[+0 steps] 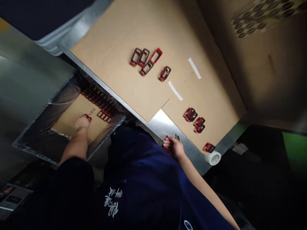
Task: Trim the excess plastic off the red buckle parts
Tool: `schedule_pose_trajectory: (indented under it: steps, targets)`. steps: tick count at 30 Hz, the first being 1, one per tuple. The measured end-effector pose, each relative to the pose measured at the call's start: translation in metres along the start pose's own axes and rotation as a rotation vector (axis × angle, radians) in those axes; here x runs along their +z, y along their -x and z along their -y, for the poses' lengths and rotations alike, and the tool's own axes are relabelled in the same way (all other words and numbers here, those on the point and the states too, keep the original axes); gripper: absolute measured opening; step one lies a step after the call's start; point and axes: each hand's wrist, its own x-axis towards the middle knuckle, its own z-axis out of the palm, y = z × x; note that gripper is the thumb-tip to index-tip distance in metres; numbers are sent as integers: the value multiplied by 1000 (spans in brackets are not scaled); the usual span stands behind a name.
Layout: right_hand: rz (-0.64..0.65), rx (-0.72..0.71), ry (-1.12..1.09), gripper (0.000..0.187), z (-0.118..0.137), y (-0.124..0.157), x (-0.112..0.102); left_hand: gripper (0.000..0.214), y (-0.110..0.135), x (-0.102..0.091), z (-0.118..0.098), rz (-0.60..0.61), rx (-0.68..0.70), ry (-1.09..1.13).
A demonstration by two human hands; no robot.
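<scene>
Snugly against the left grip [82,123], one red frame [88,118]

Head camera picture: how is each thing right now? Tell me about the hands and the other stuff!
Left hand: resting on a red frame in the box.
Right hand: pinching a small metal piece.
Plastic-lined box: open, rows of red frames inside.
Loose red frames: lying in small groups on the cardboard sheet.
White tape strips: stuck down.
Tape roll: sitting on the metal edge.

navy t-shirt [144,182] | short sleeves [74,174] | white printed lettering [111,202]
</scene>
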Motion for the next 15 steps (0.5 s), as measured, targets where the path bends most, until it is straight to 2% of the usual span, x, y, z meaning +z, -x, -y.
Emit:
schedule_pose_trajectory:
  steps: [4,7,11,15]
  targets:
    - [-120,-9,-19,25,-6,2,5,40,-40,19,-21,-22,45,-86]
    - [-163,-35,-35,28,-9,5,8,39,-55,29,-39,-40,96,-106]
    - [-185,-76,-56,31,-12,8,11,38,-60,36,-58,-71,126,-86]
    - [-188,-109,-87,33,-17,7,13,38,-54,32,-64,-50,151,-19]
